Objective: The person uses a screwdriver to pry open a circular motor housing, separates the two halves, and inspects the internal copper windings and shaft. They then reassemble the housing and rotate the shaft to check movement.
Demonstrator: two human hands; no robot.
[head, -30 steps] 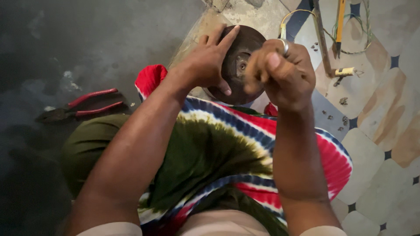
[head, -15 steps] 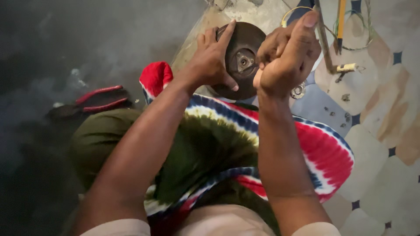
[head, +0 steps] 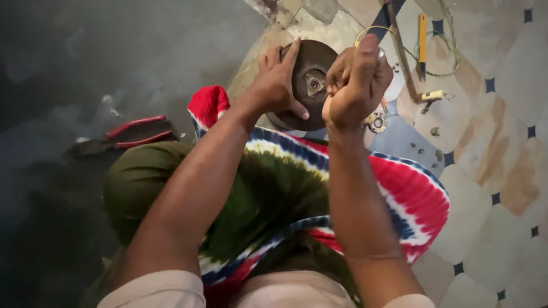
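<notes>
Head-camera view: the left hand (head: 278,85) is bracing a dark round disc part (head: 313,74) over the lap while the right hand (head: 355,85), now risen off its centre hub, is closing fist-like around something unseen above tiled floor (head: 485,188).

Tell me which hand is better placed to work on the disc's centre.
Right. The right hand is closed just beside the round dark disc's centre, while the left hand grips its rim, steadying it.
</notes>
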